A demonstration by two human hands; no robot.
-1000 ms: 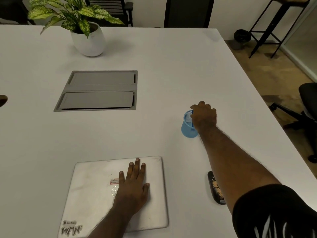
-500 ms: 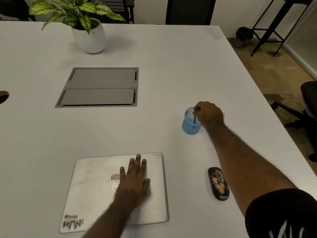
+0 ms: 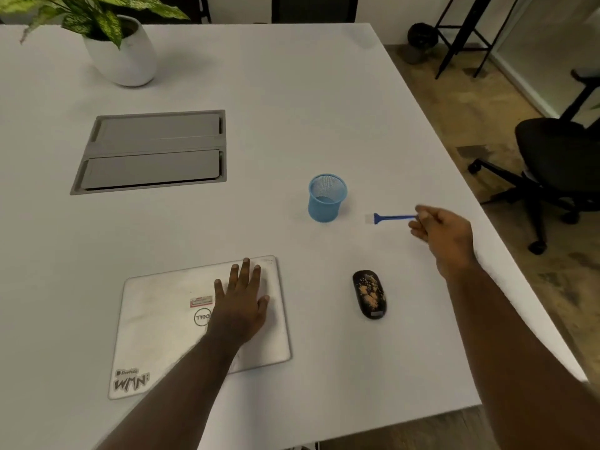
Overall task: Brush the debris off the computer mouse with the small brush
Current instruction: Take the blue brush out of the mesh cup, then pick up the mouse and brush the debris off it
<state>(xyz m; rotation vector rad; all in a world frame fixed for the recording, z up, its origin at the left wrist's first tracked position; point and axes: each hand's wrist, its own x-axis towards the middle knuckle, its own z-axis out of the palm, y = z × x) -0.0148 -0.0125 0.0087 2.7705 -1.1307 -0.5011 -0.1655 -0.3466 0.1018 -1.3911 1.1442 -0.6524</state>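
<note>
Two fingers of the right hand pinch the tail end of the small brush, thumb against forefinger, while the remaining ones curl loosely beneath. Its blue handle lies roughly level above the table, with the pale bristles pointing left toward the blue mesh cup, which stands upright and apart from the brush tip. Nearer the person and a little left of that hand, the computer mouse sits on the white surface, dark and oval, its back speckled with tan debris; the brush is well clear of it. Over on the other side, the left hand rests flat, palm down with digits spread, on the lid of a closed silver laptop that carries a few stickers. Farther back, a grey hatch with two flaps is set into the tabletop, and a potted plant in a white pot stands at the far left. Off the right edge, a black office chair sits on the floor.
</note>
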